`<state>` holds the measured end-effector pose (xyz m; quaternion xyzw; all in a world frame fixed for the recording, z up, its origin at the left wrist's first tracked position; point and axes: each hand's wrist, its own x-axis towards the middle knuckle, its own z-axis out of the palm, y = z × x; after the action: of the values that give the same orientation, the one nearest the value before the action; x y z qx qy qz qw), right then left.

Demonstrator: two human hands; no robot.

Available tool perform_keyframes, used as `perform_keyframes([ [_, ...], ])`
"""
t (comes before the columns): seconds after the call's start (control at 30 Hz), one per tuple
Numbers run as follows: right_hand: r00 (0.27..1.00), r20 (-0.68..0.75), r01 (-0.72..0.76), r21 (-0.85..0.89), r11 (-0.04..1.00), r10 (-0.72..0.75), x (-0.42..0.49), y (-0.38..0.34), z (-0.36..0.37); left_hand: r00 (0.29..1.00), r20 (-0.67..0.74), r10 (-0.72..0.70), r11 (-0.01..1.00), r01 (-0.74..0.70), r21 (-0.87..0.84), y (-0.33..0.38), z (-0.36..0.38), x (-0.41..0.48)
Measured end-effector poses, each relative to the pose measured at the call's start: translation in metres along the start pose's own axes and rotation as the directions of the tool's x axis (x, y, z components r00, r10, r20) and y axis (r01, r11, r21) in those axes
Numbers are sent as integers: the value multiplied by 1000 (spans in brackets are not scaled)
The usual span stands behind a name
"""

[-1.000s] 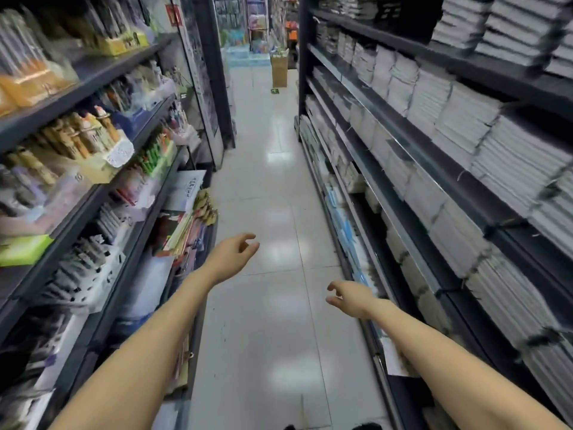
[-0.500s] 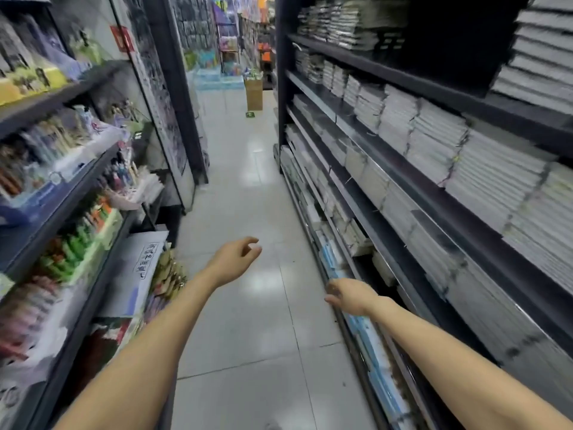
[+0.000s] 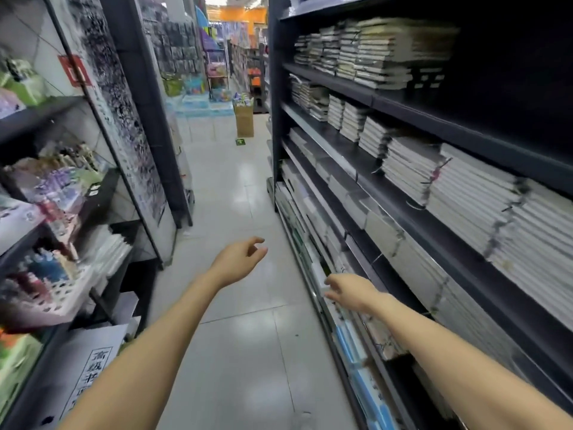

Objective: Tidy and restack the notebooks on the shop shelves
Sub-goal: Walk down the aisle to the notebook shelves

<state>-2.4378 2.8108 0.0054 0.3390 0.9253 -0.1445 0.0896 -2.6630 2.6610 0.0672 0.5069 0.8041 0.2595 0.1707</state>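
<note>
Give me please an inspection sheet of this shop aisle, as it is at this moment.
Surface: dark right shelves, several levels.
Job's things: notebook stacks in rows of piles on the upper levels; flat notebooks on the low levels.
Clutter: cardboard box on the floor at the far end of the aisle.
Hands: left hand above the floor, loosely curled, empty; right hand open at the low shelf edge, contact unclear.
Cables: nothing seen.
Surroundings: tiled floor; left shelves with mixed stationery.
</note>
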Motion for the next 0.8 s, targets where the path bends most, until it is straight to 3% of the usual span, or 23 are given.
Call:
perform_keyframes([
  [0.17,999,10,52,-86,995,-51,130,21,-63,999,-32,-11,1000,11,-15,-13,-31,133],
  [0.37,998,-24,57,-44,997,-58,272,36,-130,998,-58,27,999,-29,-40,-37,-65,279],
  [0.63,990,-130,-50,-12,999,48,448,46,-197,982,-23,189,982,-190,-13,-65,-109,486],
  [0.8,959,-213,-176,62,982,185,534,45,-235,945,92,315,949,-316,-12,-83,-132,617],
])
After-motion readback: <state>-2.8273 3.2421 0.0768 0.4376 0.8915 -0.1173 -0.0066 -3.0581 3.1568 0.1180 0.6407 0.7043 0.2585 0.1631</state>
